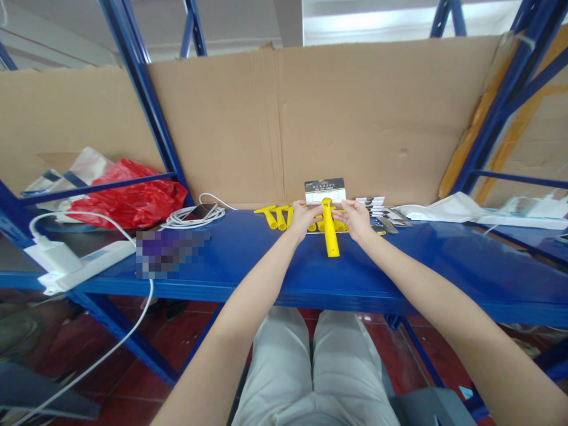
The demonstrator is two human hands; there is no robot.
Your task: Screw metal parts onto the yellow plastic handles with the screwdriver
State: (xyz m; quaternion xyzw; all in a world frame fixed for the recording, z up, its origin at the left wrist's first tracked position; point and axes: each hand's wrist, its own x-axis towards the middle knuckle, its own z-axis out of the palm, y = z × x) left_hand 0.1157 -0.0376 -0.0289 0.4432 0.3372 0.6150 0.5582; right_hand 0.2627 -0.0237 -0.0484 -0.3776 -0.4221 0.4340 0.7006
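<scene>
Both hands grip a yellow T-shaped scraper-like tool (331, 234) by its crosspiece, its thick handle pointing down toward me. My left hand (305, 218) has its fingers closed at the left end. At the right end my right hand (355, 218) pinches with thumb and fingers. Directly above the crosspiece shows a black-and-white printed card (325, 190); whether it is attached or stands behind, I cannot tell. More yellow T-shaped tools (280, 219) lie in a row behind my hands, partly hidden by them.
A stack of small printed cards (371, 207) lies right of my hands, beside white plastic wrapping (439, 208). On the left are a coiled white cable (193, 218), a red plastic bag (133, 192) and a white power strip (95, 263). Cardboard (355, 112) walls the back of the blue shelf (248, 260).
</scene>
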